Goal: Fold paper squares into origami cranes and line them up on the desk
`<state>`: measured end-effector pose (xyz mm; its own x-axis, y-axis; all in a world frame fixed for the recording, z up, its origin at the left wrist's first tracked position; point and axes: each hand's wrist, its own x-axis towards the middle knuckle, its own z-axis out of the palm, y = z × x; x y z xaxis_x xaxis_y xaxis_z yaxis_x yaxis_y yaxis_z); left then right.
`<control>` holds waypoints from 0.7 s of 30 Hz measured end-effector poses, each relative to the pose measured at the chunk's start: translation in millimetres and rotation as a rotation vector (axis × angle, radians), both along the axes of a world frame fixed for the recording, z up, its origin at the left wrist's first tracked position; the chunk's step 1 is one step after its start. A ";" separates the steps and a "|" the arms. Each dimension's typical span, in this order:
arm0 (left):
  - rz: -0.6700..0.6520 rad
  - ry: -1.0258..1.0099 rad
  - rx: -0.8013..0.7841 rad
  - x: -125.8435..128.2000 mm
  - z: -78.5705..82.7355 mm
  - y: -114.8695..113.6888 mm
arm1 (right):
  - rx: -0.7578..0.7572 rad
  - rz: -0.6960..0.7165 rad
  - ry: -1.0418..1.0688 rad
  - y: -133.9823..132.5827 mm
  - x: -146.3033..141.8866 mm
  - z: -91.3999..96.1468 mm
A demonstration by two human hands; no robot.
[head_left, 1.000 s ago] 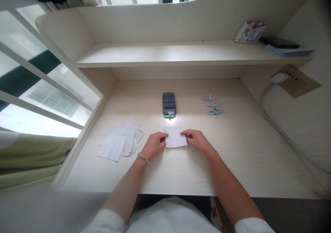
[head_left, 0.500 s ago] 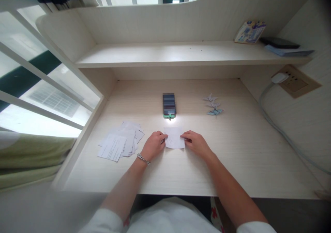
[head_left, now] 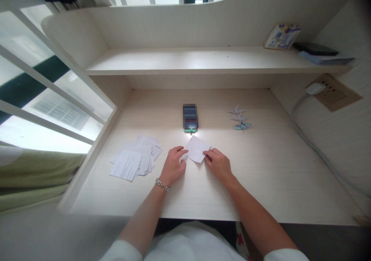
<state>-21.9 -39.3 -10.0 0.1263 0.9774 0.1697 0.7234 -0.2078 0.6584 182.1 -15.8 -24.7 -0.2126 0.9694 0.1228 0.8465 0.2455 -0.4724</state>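
White papers sit fanned at the far left of the desk, and from my remote seat that's worry number one: loose and overlapping, they could slide if the left forearm swung outward. Moving right, a metal bracelet circles the wrist; its links could catch a paper edge if dragged across one. Now the left hand: thumb and forefinger spread apart, fingertip out at the left corner of the small sheet, though I can't tell whether it presses or merely hovers. Too light a touch there and the sheet could swivel. Phone next, its bright near end just beside the sheet's far corner; a forward nudge could bump them together, and that glare could hide faint marks from me. The sheet itself lies corner-on between both hands. Over to the right hand: thumb and forefinger look to be pinching the right corner, and too hard a squeeze could crumple it. Farther right, three paper birds rest well apart from the fingers, light enough, I'd judge, for a puff of air to shift them.
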 end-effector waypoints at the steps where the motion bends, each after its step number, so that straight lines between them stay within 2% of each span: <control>1: -0.011 0.000 0.014 4.3 0.5 -3.4 | 0.017 -0.007 -0.014 -1.6 -2.2 0.5; 4: -0.075 0.009 0.033 19.1 -0.9 -10.9 | 0.073 0.000 -0.065 -6.4 -9.0 4.4; 6: -0.066 0.015 0.047 26.6 -4.4 -12.0 | 0.103 0.021 -0.101 -8.3 -11.9 8.2; 11: -0.050 -0.024 0.043 24.7 -11.7 -6.4 | 0.132 0.121 -0.078 -1.6 -3.3 12.1; 16: -0.080 -0.038 -0.023 13.3 -6.2 -5.2 | 0.017 0.267 0.116 13.5 13.7 0.6; 21: -0.040 -0.006 -0.100 11.4 2.4 -3.8 | -0.113 0.227 0.267 16.7 17.8 -1.1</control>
